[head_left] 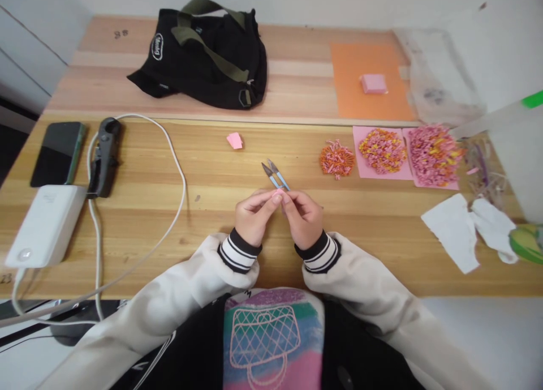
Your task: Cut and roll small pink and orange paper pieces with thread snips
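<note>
My left hand (253, 215) and my right hand (304, 217) meet over the wooden table (212, 209), fingertips pinched together on a small pink paper piece (278, 192). Small thread snips (275, 175) lie just beyond my fingers, blades pointing away to the left. A folded pink paper piece (235, 140) lies farther back. To the right sit an orange pile of folded paper bits (336, 158) and two pink-and-yellow piles (382, 150) (432, 154) on pink sheets.
A black bag (207, 53), an orange sheet (369, 81) with a pink paper stack (374, 84) lie at the back. A phone (58, 153), white power bank (46, 225), black clip device (104, 155) and white cable (178, 175) are left. White tissues (466, 228) lie right.
</note>
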{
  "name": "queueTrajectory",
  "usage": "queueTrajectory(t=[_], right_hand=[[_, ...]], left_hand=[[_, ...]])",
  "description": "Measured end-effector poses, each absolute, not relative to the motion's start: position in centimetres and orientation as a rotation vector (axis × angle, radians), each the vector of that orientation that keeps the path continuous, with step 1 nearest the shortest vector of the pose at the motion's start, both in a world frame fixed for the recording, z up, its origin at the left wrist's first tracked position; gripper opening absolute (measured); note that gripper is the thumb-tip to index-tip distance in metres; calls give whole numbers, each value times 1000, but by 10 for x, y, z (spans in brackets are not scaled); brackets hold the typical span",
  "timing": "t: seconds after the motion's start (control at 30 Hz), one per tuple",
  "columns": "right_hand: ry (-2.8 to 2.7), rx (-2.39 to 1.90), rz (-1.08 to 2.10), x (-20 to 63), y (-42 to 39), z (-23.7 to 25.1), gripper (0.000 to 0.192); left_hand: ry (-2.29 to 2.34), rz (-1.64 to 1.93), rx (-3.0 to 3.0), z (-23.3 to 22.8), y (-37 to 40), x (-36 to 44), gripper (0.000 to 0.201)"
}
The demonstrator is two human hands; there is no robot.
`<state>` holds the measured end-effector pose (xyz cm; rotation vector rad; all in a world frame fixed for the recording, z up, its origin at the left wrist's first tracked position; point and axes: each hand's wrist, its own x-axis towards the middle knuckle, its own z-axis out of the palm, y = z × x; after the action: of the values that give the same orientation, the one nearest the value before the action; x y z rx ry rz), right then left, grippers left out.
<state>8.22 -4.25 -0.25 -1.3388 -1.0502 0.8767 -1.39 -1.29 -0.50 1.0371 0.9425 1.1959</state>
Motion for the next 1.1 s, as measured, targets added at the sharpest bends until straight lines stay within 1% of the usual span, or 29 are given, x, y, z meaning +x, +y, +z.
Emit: queueTrajectory(t=[0.23, 0.53, 1.1], right_hand=[[-1005, -1334, 928, 83, -42, 2, 19], [-968, -1302, 963, 85, -43, 3, 17], [-991, -1346, 966, 86, -44, 2, 22]], left_hand=[[925, 1150, 1014, -6, -13, -16, 20], [912, 1132, 1080, -5, -14, -16, 12], [954, 1131, 1088, -1, -15, -17, 12]])
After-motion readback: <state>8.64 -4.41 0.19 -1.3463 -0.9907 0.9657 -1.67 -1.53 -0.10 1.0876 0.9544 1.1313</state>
